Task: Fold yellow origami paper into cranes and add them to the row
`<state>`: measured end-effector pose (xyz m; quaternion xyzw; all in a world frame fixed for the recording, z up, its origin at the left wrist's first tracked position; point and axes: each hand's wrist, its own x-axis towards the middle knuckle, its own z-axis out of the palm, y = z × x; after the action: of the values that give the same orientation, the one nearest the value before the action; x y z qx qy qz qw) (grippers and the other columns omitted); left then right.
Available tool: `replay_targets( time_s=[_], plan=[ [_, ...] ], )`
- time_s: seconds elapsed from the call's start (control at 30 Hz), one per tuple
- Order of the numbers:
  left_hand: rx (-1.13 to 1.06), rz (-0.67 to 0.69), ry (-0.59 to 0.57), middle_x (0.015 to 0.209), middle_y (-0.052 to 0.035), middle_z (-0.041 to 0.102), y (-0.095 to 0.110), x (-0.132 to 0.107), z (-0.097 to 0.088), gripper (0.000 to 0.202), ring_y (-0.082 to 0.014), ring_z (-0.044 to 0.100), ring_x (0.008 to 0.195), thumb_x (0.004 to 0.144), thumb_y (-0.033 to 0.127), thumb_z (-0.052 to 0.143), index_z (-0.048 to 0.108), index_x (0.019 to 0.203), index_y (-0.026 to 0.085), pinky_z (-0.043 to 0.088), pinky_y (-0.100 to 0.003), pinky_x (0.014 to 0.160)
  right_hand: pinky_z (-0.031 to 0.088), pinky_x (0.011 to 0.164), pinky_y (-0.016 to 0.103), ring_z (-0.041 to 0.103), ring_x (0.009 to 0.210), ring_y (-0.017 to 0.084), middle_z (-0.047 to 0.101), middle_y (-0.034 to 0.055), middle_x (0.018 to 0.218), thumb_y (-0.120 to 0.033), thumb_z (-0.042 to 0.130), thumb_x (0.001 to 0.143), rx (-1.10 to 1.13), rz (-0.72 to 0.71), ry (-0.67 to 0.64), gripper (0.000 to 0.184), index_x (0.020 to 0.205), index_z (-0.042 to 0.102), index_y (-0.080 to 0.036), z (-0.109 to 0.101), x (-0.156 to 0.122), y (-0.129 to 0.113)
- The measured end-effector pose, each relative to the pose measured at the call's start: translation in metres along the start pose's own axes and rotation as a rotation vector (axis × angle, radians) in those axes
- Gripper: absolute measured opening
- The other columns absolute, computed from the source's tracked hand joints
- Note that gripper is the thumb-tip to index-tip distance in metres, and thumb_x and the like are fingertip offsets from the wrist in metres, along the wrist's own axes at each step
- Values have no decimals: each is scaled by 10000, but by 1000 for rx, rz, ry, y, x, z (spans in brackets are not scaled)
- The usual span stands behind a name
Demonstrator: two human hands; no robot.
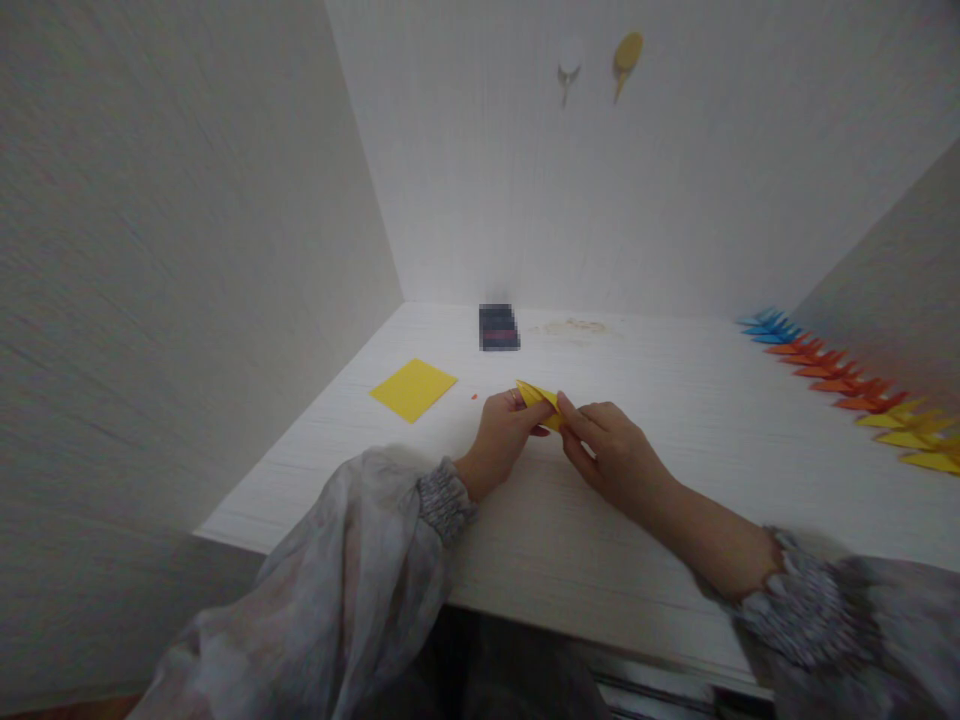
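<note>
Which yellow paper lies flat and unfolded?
The square sheet left of the left hand; the held piece and the yellow pieces at far right are folded.

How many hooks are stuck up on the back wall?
2: a white hook and, just to its right in the picture, a yellow hook, both high on the back wall. Neither is hidden.

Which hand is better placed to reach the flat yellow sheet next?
Probably the left hand: it is nearer the flat yellow sheet, which lies out to its left. The right hand is farther across. Both hold the folded yellow paper, so neither is free.
</note>
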<state>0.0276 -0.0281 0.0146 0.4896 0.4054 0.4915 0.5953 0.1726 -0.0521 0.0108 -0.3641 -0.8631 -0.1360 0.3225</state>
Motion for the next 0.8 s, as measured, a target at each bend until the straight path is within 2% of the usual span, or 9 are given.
replay_targets(
  time_s=[0.17,0.5,0.63,0.8],
  plan=[
    [4,30,-24,728,-42,643,-1,-1,0,153,-98,557,634,664,202,565,659,754,120,460,-204,578,420,612,361,496,654,203,592,90,704,-140,375,829,-100,-46,-87,439,1264,358,-87,-1,2,2],
    [-216,24,-105,778,-55,634,1,-2,-2,188,-124,569,700,671,210,558,666,795,119,481,-232,593,395,629,360,473,673,207,589,102,713,-134,355,845,-252,-110,-175,338,1144,489,-52,-5,3,3],
    [-126,12,-87,808,-54,637,1,-3,-2,244,-122,571,740,671,298,619,661,842,129,465,-213,614,396,630,359,473,676,207,587,100,705,-136,354,849,-259,-114,-190,326,1125,509,-59,-6,4,1],
    [-64,25,-60,792,-54,641,0,-3,-2,265,-111,570,702,674,326,627,658,841,122,468,-224,618,405,635,374,515,670,207,614,106,711,-187,371,858,-134,-43,-163,321,1118,529,-84,-7,4,0]
  ],
)
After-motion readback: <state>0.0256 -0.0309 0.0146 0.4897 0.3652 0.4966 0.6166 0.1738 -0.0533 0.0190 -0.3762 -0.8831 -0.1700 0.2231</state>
